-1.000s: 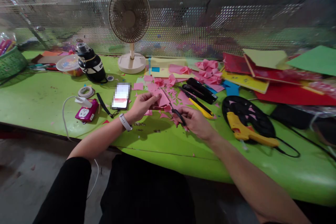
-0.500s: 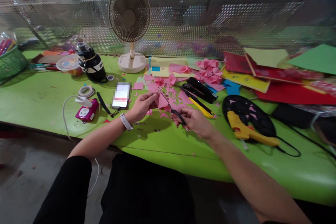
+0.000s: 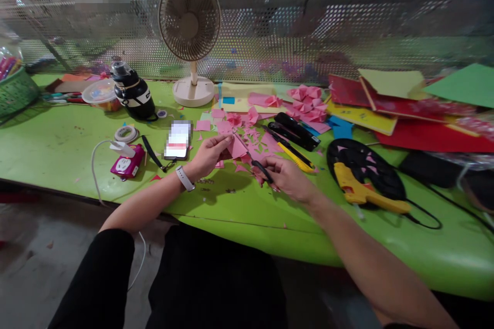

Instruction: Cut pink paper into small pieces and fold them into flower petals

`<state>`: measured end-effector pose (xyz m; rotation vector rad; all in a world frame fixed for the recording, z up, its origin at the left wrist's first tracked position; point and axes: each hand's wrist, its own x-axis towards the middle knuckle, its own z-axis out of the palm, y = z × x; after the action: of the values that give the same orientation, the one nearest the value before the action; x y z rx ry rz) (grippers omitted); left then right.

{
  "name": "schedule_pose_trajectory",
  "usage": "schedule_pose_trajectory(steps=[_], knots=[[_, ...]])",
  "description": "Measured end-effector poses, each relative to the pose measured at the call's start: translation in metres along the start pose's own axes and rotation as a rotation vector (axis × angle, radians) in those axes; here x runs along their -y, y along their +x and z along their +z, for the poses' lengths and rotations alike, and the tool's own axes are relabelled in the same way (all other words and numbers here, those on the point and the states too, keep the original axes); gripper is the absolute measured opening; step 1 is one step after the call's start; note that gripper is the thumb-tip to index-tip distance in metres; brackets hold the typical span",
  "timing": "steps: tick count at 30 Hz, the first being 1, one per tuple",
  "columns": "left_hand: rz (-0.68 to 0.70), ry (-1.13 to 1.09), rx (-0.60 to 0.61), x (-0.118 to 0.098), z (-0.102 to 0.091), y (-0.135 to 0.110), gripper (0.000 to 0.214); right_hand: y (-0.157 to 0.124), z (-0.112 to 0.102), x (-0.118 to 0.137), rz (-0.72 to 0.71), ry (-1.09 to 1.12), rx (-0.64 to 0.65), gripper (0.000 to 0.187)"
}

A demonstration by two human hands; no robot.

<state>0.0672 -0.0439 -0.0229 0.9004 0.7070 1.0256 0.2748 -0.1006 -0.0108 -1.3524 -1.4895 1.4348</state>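
Observation:
Between the fingertips of my left hand (image 3: pixel 213 152) is a piece of pink paper (image 3: pixel 236 148), pinched at its upper left edge. My right hand (image 3: pixel 286 177) grips black-handled scissors (image 3: pixel 262 170), with the blades pointing up and left along the paper's right side. Whether the blades are apart is too small to make out. Pink paper scraps (image 3: pixel 252 139) lie on the green table just beyond both hands. Folded pink paper flowers (image 3: pixel 306 100) are heaped farther back. A yellow utility knife (image 3: pixel 296 157) and a black stapler (image 3: pixel 295 131) rest beside my right hand.
A fan (image 3: pixel 190 25) stands at the back, with a black bottle (image 3: pixel 135 95) to its left. A phone (image 3: pixel 178 139), tape roll (image 3: pixel 126 134) and pink power adapter (image 3: pixel 126 164) lie left. On the right are a yellow glue gun (image 3: pixel 355 190) on a black tray and coloured paper sheets (image 3: pixel 432 136).

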Motion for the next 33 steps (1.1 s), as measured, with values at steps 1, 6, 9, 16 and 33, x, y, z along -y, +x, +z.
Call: schedule_pose_trajectory(steps=[1, 6, 9, 16, 33], knots=[[0.000, 0.004, 0.005, 0.000, 0.000, 0.000, 0.030, 0.000, 0.000, 0.000, -0.001, -0.006, 0.001, 0.048], [-0.003, 0.024, 0.027, -0.002, 0.001, -0.001, 0.031, 0.000, 0.000, 0.002, -0.001, 0.000, -0.001, 0.050], [-0.012, 0.013, 0.014, -0.001, 0.000, -0.001, 0.028, 0.001, 0.000, 0.002, 0.000, 0.006, -0.004, 0.050], [-0.047, -0.089, -0.065, -0.003, -0.007, 0.005, 0.018, 0.004, -0.006, -0.005, -0.007, 0.076, 0.067, 0.049], [-0.082, -0.085, -0.050, -0.010, -0.006, 0.005, 0.016, 0.035, -0.057, -0.028, 0.074, -0.845, -0.386, 0.032]])
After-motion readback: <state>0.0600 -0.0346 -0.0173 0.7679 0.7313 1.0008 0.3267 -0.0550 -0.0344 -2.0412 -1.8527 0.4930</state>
